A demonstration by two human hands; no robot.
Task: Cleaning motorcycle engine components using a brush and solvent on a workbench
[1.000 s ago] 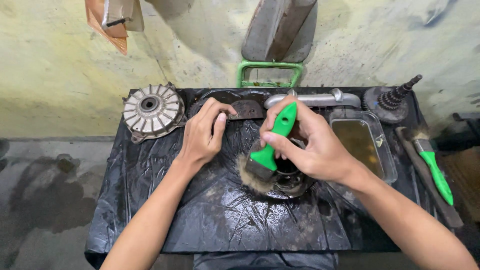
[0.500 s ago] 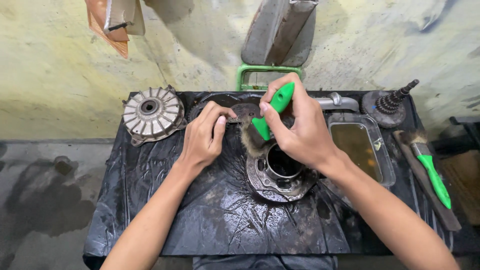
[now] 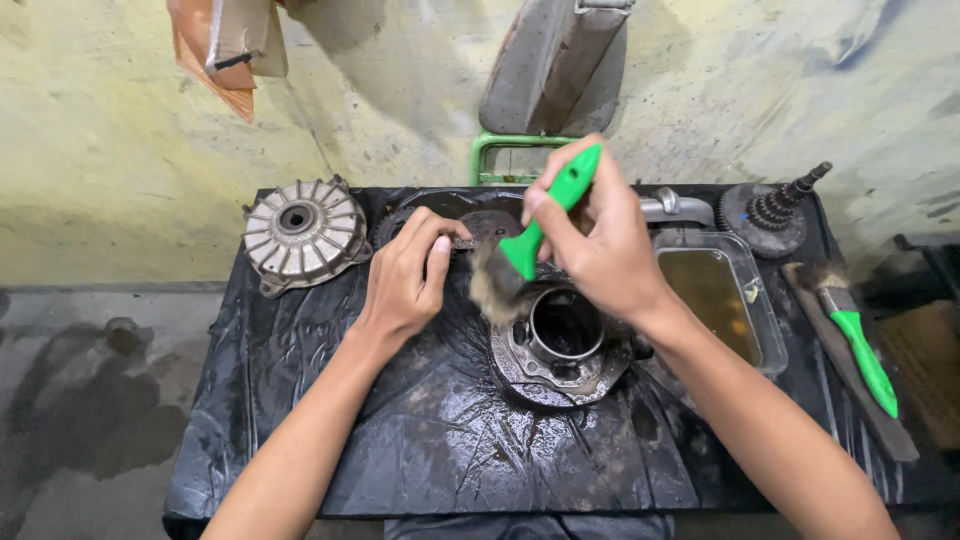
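While the bench (image 3: 300, 440) is wrapped in wet, oily black plastic, everything on it is easy enough to pick out. At the far left corner sits a grey finned metal hub (image 3: 300, 232), lying flat with the fins up, well clear of the hands. Next over, the left hand (image 3: 408, 275) rests palm down near the far edge, fingers loosely together and curled a bit, fingertips touching a dark flat part (image 3: 480, 225) lying there. Can't tell exactly what that piece is, it's too grimy.

Around the middle is the round metal housing (image 3: 560, 355) with a big open bore, lying flat on the plastic. The right hand (image 3: 600, 245) hovers just above its far side, fingers closed around the green-handled brush (image 3: 545, 215), bristles pointing down-left beside the housing's rim, just next to the left hand.

Right of that is a clear rectangular tray (image 3: 745, 300) with brownish liquid. At the far right corner stands a gear shaft (image 3: 775, 210), and along the right edge lies a second green brush (image 3: 850, 335) on a dark strip.
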